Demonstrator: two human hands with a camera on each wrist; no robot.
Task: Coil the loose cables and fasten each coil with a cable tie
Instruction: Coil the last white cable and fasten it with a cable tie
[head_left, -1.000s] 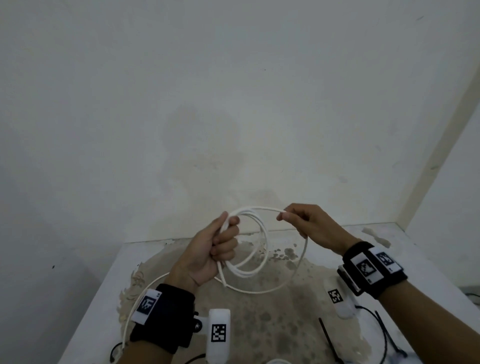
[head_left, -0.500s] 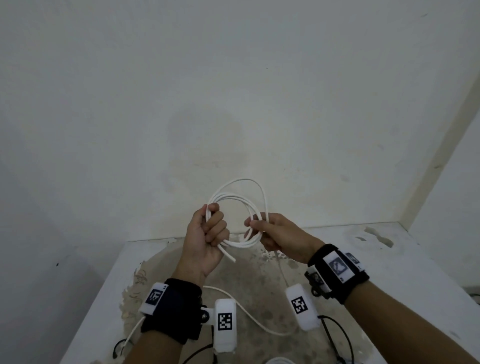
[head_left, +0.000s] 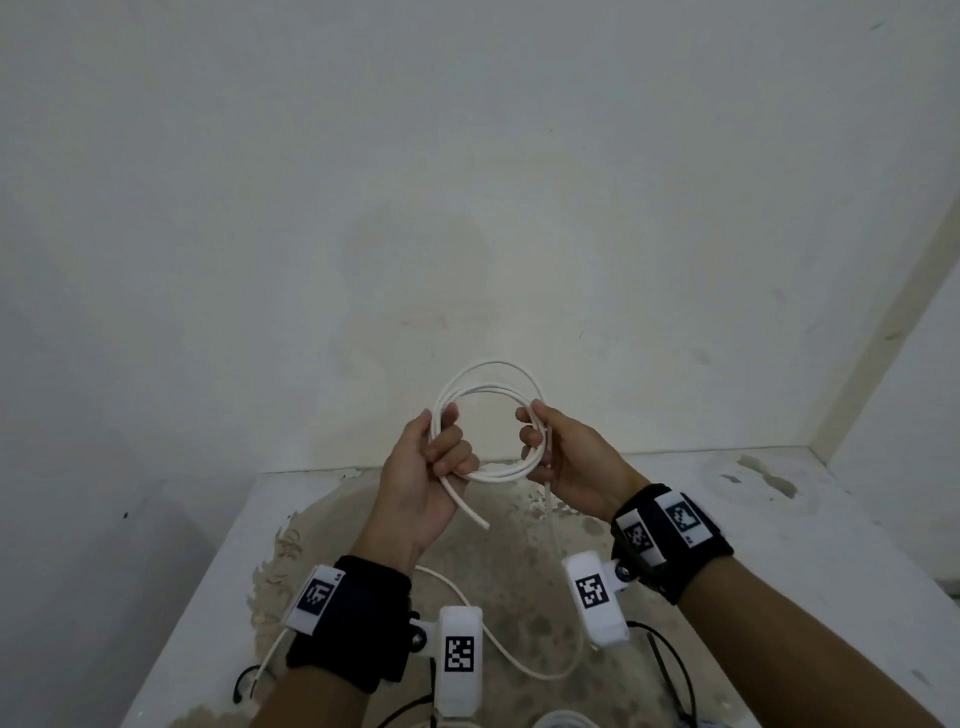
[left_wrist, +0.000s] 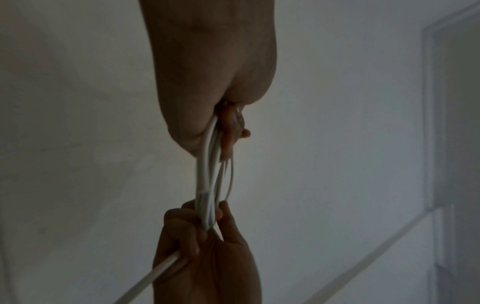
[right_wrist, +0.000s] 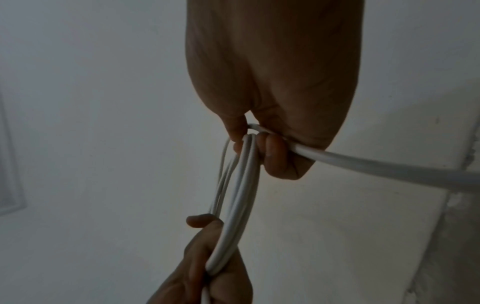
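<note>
We hold the white cable (head_left: 488, 415) as a coil of several loops, raised in the air above the surface (head_left: 779, 519) and in front of the wall (head_left: 467, 182). A second ago our right hand (head_left: 566, 462) was out to the side, drawing a wide loop; now it has come in and pinches the right side of the coil, so that loop has joined the bundle and the coil stands rounder and tighter than before. Our left hand (head_left: 431, 473) has its fingers curled round the left side of the coil, and the short free end (head_left: 470, 512) pokes out below its palm. In the right wrist view the uncoiled length (right_wrist: 363, 164) leaves our right hand and runs away; in the head view it drops to the surface and curves off behind our left wrist (head_left: 524, 670). We judge that one more turn is laid and some cable is still left to wind before any tie goes on.

Dark thin strands (head_left: 670, 670) lie on the surface near our right wrist; they may be cable ties or a black cable, we cannot tell which. Another white curve (head_left: 563, 719) shows at the bottom edge. We see no box, tray or other container in any view, so nothing is held in one.
</note>
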